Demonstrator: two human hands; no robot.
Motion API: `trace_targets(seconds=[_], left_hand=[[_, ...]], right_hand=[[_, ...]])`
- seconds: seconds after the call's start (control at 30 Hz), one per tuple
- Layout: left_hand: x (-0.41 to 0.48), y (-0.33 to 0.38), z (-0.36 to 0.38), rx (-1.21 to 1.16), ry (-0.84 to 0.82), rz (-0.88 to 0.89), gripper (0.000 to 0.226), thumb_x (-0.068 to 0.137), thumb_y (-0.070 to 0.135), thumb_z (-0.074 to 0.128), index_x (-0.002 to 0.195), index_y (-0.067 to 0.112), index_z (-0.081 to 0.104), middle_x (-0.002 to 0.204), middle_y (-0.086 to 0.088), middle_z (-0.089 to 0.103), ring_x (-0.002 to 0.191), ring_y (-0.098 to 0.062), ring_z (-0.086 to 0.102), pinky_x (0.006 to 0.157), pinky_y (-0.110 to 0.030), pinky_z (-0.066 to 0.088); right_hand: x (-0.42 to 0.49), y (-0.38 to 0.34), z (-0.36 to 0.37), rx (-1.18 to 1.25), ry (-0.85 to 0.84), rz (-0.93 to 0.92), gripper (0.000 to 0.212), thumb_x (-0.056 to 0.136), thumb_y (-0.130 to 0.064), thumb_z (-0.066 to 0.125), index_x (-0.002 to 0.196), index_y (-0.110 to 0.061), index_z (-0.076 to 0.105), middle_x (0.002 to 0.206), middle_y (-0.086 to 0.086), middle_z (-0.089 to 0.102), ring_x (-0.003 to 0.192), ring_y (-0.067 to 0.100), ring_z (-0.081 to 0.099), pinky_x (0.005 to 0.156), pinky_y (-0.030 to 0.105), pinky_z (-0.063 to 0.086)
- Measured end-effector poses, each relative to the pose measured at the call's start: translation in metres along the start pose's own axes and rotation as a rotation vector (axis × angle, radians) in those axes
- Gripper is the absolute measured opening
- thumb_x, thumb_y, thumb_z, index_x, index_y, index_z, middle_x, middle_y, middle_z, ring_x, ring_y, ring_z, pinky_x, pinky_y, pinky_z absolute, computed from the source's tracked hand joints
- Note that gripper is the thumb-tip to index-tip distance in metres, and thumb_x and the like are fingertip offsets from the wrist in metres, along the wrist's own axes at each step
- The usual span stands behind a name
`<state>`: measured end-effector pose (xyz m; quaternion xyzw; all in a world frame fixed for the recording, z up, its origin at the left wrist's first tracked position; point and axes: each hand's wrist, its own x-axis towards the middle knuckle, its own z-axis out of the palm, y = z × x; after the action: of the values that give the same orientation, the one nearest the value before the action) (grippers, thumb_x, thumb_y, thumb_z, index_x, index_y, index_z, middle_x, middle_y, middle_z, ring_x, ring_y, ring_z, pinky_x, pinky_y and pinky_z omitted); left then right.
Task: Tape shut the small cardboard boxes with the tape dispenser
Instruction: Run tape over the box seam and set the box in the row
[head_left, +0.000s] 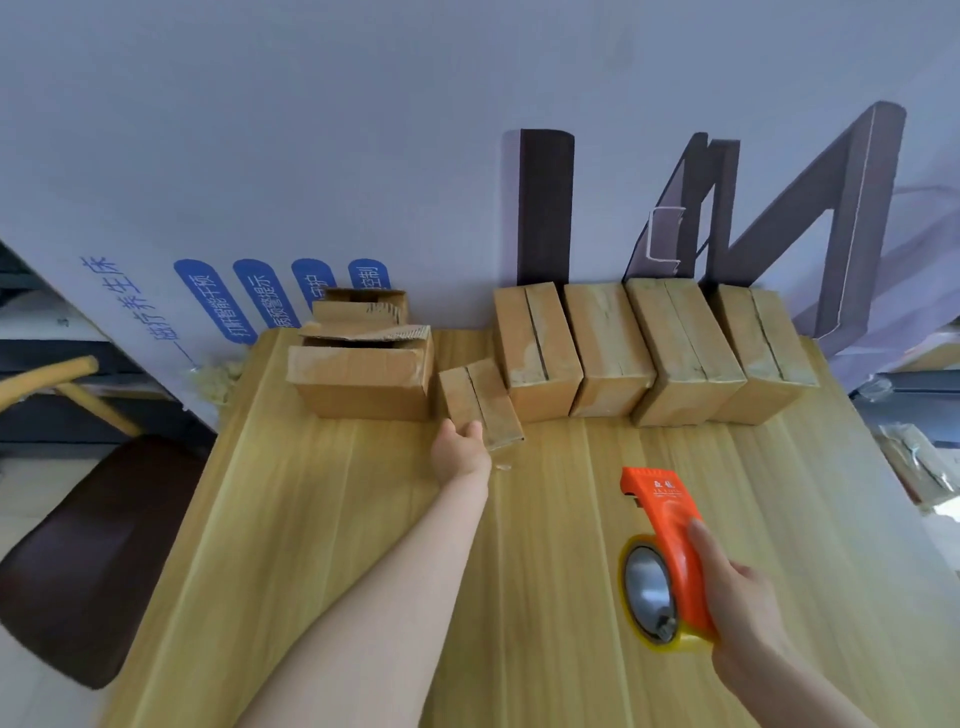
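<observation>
A small cardboard box (480, 402) sits tilted in the middle of the wooden table (332, 519), its top flaps meeting in a dark seam. My left hand (460, 452) reaches out and grips its near end. My right hand (737, 597) holds an orange tape dispenser (670, 540) with a roll of clear tape, low at the right, well short of the box. Behind the small box, several closed cardboard boxes (649, 348) stand in a row along the far edge.
A larger open box (363, 374) with torn flaps stands at the far left of the table. A white panel with blue lettering (208, 301) leans behind it. Dark angled profiles (545, 208) lean on the wall. A dark chair (88, 545) is left of the table.
</observation>
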<state>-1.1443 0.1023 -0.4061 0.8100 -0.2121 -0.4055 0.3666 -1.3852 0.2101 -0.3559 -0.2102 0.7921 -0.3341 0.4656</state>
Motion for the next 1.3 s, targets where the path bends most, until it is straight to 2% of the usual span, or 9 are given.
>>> trace_targets(seconds=[0.43,0.5,0.57,0.63,0.73,0.83,0.97,1.13,1.3], left_hand=[[0.053,0.052,0.014,0.084,0.034,0.199,0.051,0.101,0.025,0.045,0.149,0.015,0.032,0.147,-0.007,0.044,0.135,-0.028,0.041,0.107,-0.039,0.036],[0.047,0.049,0.014,0.131,0.102,0.408,0.049,0.1,0.016,0.047,0.147,0.016,0.035,0.149,-0.004,0.042,0.138,-0.022,0.038,0.11,-0.035,0.033],[0.046,0.048,0.012,0.22,0.12,0.779,0.047,0.097,0.003,0.048,0.142,0.016,0.045,0.148,0.0,0.043,0.139,-0.016,0.036,0.113,-0.028,0.028],[0.055,0.055,0.008,0.413,-0.021,1.121,0.055,0.092,-0.011,0.046,0.139,0.018,0.049,0.147,0.002,0.044,0.14,-0.014,0.034,0.114,-0.027,0.024],[0.074,0.076,0.0,0.82,-0.359,1.353,0.06,0.09,-0.016,0.044,0.137,0.021,0.051,0.148,0.002,0.043,0.142,-0.018,0.03,0.115,-0.036,0.026],[0.079,0.094,-0.007,1.08,-0.49,1.417,0.044,0.093,0.004,0.054,0.134,0.02,0.055,0.145,0.0,0.047,0.138,-0.02,0.035,0.112,-0.032,0.027],[0.078,0.096,-0.006,1.062,-0.434,1.466,0.033,0.087,0.028,0.067,0.118,0.015,0.065,0.128,-0.002,0.059,0.121,-0.021,0.048,0.093,-0.03,0.04],[0.076,0.086,0.006,0.89,-0.336,1.403,0.015,0.083,0.026,0.071,0.09,0.013,0.067,0.096,0.0,0.064,0.095,-0.019,0.052,0.071,-0.034,0.049],[0.062,0.081,0.014,0.762,-0.257,1.247,0.009,0.079,0.017,0.073,0.079,0.015,0.064,0.09,0.002,0.063,0.092,-0.016,0.053,0.066,-0.026,0.043]], right_hand=[[0.001,0.012,0.022,0.017,0.073,0.018,0.053,0.083,-0.047,0.069,0.07,0.005,0.063,0.066,0.02,0.061,0.062,0.032,0.056,0.059,0.035,0.042],[0.0,0.013,0.022,0.014,0.068,0.019,0.053,0.084,-0.046,0.069,0.069,0.005,0.063,0.064,0.02,0.06,0.062,0.031,0.056,0.059,0.035,0.041],[-0.001,0.015,0.021,0.007,0.055,0.013,0.058,0.083,-0.048,0.068,0.072,0.008,0.065,0.064,0.021,0.062,0.062,0.032,0.057,0.062,0.036,0.043],[-0.001,0.015,0.019,0.003,0.044,0.007,0.058,0.083,-0.049,0.068,0.075,0.009,0.067,0.064,0.02,0.063,0.062,0.031,0.058,0.063,0.036,0.043],[-0.002,0.013,0.017,0.014,0.023,-0.011,0.053,0.084,-0.048,0.067,0.071,0.003,0.068,0.065,0.02,0.064,0.063,0.032,0.059,0.064,0.037,0.044],[-0.003,0.013,0.015,0.024,0.006,-0.007,0.055,0.083,-0.05,0.067,0.07,0.004,0.067,0.066,0.022,0.064,0.064,0.032,0.06,0.066,0.04,0.044],[-0.004,0.012,0.015,0.029,0.012,0.006,0.055,0.084,-0.049,0.067,0.069,0.004,0.065,0.065,0.021,0.063,0.063,0.032,0.058,0.065,0.039,0.043],[-0.003,0.013,0.013,0.028,0.044,0.003,0.056,0.084,-0.047,0.067,0.071,0.007,0.065,0.063,0.019,0.061,0.062,0.031,0.057,0.064,0.036,0.042],[-0.006,0.013,0.017,0.039,0.032,0.019,0.051,0.085,-0.046,0.066,0.069,0.003,0.065,0.064,0.019,0.063,0.062,0.031,0.058,0.064,0.036,0.043]])
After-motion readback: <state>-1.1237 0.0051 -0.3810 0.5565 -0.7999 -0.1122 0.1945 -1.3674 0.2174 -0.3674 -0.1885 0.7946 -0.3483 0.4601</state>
